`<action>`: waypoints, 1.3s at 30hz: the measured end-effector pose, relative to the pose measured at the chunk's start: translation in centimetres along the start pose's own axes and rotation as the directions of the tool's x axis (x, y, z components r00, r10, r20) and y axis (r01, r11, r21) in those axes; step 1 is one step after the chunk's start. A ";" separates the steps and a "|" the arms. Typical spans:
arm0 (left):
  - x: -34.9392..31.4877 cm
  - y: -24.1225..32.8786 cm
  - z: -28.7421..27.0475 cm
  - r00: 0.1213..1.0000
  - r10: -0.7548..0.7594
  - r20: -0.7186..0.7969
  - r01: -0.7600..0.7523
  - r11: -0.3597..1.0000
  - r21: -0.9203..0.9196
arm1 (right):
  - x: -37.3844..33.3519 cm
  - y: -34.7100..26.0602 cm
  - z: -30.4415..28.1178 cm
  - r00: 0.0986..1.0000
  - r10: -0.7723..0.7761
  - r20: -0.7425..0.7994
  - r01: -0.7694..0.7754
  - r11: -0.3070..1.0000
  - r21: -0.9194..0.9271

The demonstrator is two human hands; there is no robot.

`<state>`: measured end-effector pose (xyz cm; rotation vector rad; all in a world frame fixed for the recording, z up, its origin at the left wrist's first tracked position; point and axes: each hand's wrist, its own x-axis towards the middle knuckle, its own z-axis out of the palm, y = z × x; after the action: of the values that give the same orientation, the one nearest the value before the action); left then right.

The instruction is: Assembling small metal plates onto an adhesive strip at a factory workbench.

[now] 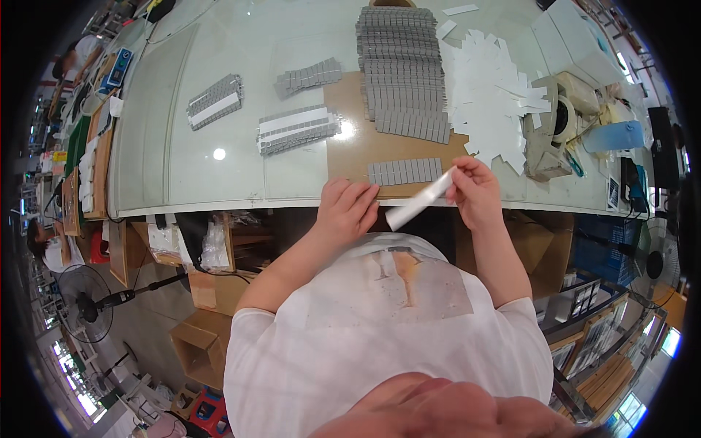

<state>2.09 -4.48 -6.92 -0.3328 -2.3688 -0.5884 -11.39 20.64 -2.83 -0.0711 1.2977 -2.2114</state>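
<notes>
My right hand (476, 191) pinches the upper end of a narrow white strip (422, 200), which slants down to the left over the table's front edge. Below the big stack, a grey segmented strip (405, 171) lies flat on the brown board (345, 102). Beside that strip's lower left corner is my left hand (347, 208), its fingers curled and close together at the table edge. Whatever may be between those fingers is hidden. The large overlapping stack of grey segmented strips (405, 80) lies beyond, next to a loose heap of white strips (485, 95).
Smaller bundles of grey strips, some with white strips on top (296, 124), lie left on the pale table (219, 175). A tape dispenser (549, 135) and a blue bottle (615, 136) stand at the right. Cardboard boxes (203, 347) and a fan (89, 306) are below left.
</notes>
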 end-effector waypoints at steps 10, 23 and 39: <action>0.0 0.1 0.1 1.000 -0.002 -0.006 0.002 1.000 -0.003 | 2.2 1.2 1.5 0.971 -0.004 -0.241 -0.103 0.897 -0.430; 0.4 0.2 -0.1 1.000 -0.013 -0.006 0.012 1.000 -0.023 | 2.2 1.7 1.3 0.973 0.000 -0.231 -0.107 0.885 -0.454; 0.3 0.3 -0.1 0.999 -0.025 0.021 0.025 0.999 -0.027 | 0.8 1.3 0.5 0.946 -0.129 -0.296 -0.058 0.834 -0.549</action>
<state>2.07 -4.23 -6.50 -0.3233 -2.3895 -0.6320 -11.30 19.34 -3.79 0.0519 2.1106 -1.8511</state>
